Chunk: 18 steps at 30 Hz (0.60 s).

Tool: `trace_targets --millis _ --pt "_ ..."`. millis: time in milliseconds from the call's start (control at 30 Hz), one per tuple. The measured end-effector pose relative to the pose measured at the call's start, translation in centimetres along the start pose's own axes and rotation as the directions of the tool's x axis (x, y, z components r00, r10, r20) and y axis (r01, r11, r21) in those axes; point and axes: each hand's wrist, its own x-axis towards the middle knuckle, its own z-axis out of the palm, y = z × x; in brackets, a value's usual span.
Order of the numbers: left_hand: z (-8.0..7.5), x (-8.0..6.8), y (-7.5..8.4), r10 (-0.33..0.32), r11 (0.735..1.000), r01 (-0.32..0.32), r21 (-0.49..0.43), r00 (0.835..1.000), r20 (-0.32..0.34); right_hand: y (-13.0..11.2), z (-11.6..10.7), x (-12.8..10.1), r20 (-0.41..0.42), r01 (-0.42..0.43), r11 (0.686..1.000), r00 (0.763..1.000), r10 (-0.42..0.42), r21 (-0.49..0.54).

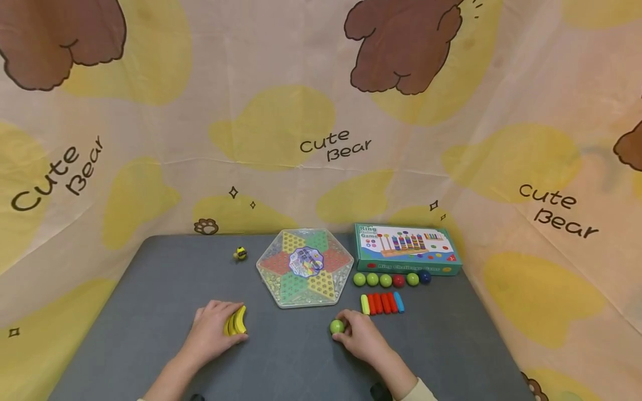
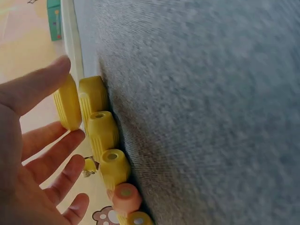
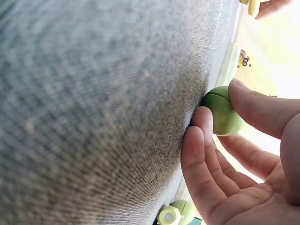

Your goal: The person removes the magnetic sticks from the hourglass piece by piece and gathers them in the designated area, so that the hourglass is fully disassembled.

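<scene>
My left hand (image 1: pixel 213 328) pinches a ribbed yellow rod (image 2: pixel 69 105) lengthwise between thumb and fingers, at the left of the table. Beside it, several yellow rods (image 2: pixel 103 133) and an orange rod (image 2: pixel 126 199) stretch in a row along the tabletop; in the head view the hand covers part of this row. My right hand (image 1: pixel 363 334) grips a green ball (image 1: pixel 337 327) by its sides, thumb opposite the fingers, close over the table. A seam line runs round the ball in the right wrist view.
Beyond the right hand lie a row of red, blue and pale-green rods (image 1: pixel 385 303) and a line of green, red and blue balls (image 1: pixel 385 280). Behind them is a green game box (image 1: pixel 408 249). A hexagonal board (image 1: pixel 273 278) sits mid-table, a small bee figure (image 1: pixel 240 254) to its left.
</scene>
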Motion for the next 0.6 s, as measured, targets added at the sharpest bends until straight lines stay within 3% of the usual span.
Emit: trace_targets --millis 167,333,600 --pt "0.03 -0.14 -0.17 -0.019 1.000 0.017 0.018 0.997 0.077 -0.11 -0.04 -0.11 -0.005 0.004 1.000 1.000 -0.004 -0.007" --pt "-0.10 -0.48 -0.13 -0.009 1.000 0.006 0.030 0.996 0.093 -0.24 -0.12 -0.14 -0.004 0.006 1.000 1.000 -0.006 -0.001" --pt "0.19 -0.03 0.26 0.042 0.997 -0.032 -0.077 0.991 0.124 -0.23 -0.08 0.00 -0.004 0.004 1.000 1.000 -0.004 -0.001"
